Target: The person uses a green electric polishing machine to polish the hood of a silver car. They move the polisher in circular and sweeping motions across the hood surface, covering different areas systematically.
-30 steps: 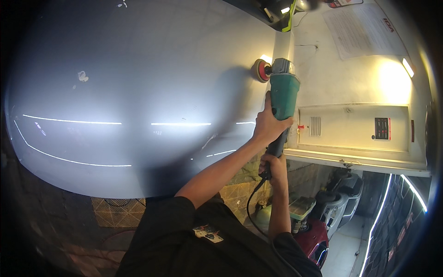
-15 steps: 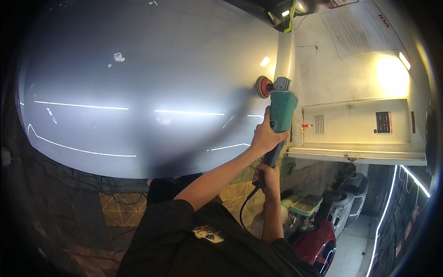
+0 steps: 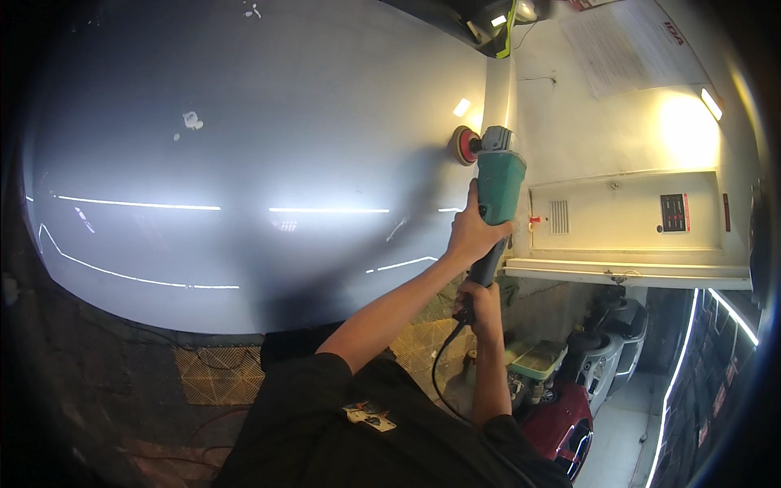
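A green and black polisher (image 3: 500,183) with a grey metal head is held in both hands. Its round red-backed pad (image 3: 465,145) meets the glossy grey car panel (image 3: 325,106) near the right edge; exact contact is hard to tell. My left hand (image 3: 473,236) wraps round the green body, its fingers mostly behind the tool. Lower down, my right hand (image 3: 482,307) grips the dark rear handle, where a black power cord (image 3: 439,366) hangs off in a loop. White smudges (image 3: 192,121) mark the panel's upper left.
Right of the panel stands a pale wall with a paper sheet (image 3: 634,49), a white cabinet door (image 3: 626,215) and a bright lamp (image 3: 711,104). Behind my right arm are a green tray (image 3: 537,359) and a red vehicle (image 3: 557,423). Yellow floor grating (image 3: 215,376) lies below the panel.
The panel has shifted slightly left and downward in view. Both hands keep their grip on the polisher, whose pad stays near the panel's right edge; the right hand sits slightly higher and further right.
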`<state>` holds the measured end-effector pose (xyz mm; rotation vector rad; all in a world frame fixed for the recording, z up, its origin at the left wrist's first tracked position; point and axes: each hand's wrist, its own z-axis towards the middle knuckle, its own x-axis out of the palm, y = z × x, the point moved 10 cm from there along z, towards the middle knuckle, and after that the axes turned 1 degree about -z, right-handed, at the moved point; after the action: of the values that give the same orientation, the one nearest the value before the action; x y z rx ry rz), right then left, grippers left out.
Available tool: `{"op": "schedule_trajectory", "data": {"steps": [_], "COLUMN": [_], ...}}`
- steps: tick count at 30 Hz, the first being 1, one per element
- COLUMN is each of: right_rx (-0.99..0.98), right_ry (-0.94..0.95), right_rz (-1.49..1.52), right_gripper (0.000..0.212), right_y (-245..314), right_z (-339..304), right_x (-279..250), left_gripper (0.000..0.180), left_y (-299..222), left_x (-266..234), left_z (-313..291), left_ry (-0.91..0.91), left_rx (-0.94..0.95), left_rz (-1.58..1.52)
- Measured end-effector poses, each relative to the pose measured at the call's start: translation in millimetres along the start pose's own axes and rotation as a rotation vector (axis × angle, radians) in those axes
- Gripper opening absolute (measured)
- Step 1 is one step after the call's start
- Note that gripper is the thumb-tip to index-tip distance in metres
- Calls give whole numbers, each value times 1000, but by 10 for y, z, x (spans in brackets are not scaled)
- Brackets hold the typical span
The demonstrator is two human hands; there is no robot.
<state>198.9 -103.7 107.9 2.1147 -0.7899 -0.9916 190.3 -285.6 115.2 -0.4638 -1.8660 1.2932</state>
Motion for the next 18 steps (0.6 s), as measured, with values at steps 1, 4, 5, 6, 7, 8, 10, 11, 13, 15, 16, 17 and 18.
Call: {"op": "schedule_trajectory", "data": {"steps": [1,4,5,6,7,8,10,11,13,15,16,17,18], "right_rx": [-10,-23,-27,-40,-31,-34,-44,-49,-53,-76,-73,-70,-65], "right_ry": [2,24,34,51,40,38,44,52,62,71,81,94,110], "right_rz": [-16,-30,-39,-46,-46,-42,-43,-55,-75,-78,-80,-82,-83], "right_gripper": [11,10,10,10,10,10,10,11,11,10,11,11,11], "right_y": [97,366,455,544,606,695,886,1000,1175,1389,1473,1559,1645], "right_z": [97,418,535,649,759,877,1122,1245,1410,1594,1660,1730,1797], "right_x": [-36,-99,-97,-79,-86,-91,-87,-99,-140,-167,-168,-151,-123], "left_gripper": [117,115,114,113,112,113,113,112,109,108,107,104,102], "left_y": [-12,-115,-170,-200,-215,-267,-381,-423,-503,-606,-638,-663,-703], "left_x": [36,66,60,64,61,59,66,63,93,128,126,109,95], "left_z": [107,460,594,719,830,954,1219,1356,1589,1823,1904,1984,2067], "left_ry": [5,-29,-41,-42,-42,-62,-101,-108,-125,-145,-150,-165,-181], "left_rx": [-18,-7,10,7,2,20,58,76,106,133,140,130,118], "left_rz": [-24,-28,-29,-26,-24,-16,2,-13,-59,-62,-56,-67,-76]}}
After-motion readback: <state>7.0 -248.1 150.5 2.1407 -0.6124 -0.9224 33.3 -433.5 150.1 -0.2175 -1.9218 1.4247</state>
